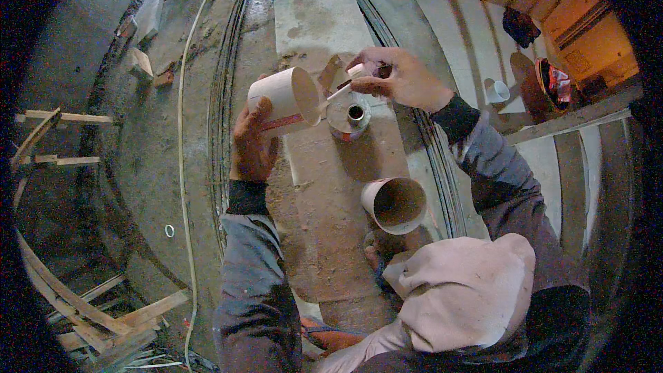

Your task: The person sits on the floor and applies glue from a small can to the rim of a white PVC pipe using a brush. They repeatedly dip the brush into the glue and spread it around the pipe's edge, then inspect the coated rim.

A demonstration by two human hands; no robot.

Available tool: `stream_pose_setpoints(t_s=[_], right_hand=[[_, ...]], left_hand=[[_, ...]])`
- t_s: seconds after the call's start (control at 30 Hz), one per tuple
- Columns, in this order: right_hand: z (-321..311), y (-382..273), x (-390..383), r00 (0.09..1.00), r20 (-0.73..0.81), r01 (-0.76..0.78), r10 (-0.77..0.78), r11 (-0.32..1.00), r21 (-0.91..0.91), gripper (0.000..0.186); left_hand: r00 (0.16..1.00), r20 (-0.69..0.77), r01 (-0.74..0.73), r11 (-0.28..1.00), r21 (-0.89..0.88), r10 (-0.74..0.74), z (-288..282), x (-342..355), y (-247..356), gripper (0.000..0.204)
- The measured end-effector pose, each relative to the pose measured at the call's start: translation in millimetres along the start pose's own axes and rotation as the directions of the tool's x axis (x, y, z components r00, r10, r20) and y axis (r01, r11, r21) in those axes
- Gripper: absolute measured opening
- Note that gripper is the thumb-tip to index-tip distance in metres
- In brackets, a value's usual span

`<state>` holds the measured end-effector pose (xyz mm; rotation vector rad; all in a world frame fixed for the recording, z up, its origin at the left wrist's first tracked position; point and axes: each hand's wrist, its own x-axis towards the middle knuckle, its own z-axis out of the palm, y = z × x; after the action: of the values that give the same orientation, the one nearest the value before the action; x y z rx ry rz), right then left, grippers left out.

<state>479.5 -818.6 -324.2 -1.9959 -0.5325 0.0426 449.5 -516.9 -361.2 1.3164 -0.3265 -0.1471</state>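
Observation:
My left hand (253, 139) is wrapped round a short white plastic pipe (275, 97), tilted so its open end faces right. My right hand (409, 80) pinches a small white cap (358, 71) with a thin applicator (338, 90) that points toward the pipe's rim. Whether its tip touches the rim, I cannot tell. Just below the right hand stands a round metal can (340, 123) with its dark neck uncovered. A second white pipe piece (373, 202) rests nearer to me, its open end turned up and to the right.
A dusty board (318, 235) runs lengthwise beneath the can. Dark rods (228, 62) and a pale hose (183, 166) lie at the left. Wooden offcuts (110, 324) are piled at the lower left. To the right sit a white cup (496, 92) and an orange-brown box (587, 34).

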Motion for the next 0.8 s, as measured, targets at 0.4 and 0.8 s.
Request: stream_pose_setpoints(t_s=[0.4, 0.8], right_hand=[[16, -14, 9, 0.943, 0.086, 0.33, -0.321, 0.935, -0.13, 0.036], [23, -44, 14, 0.998, 0.017, -0.064, 0.066, 0.812, 0.581, 0.038]], left_hand=[[0.998, 0.043, -0.025, 0.97, -0.24, 0.036, -2, -1, 6, 0.064], [0.966, -0.197, 0.13, 0.974, -0.183, -0.166, 17, -14, 28, 0.061]])
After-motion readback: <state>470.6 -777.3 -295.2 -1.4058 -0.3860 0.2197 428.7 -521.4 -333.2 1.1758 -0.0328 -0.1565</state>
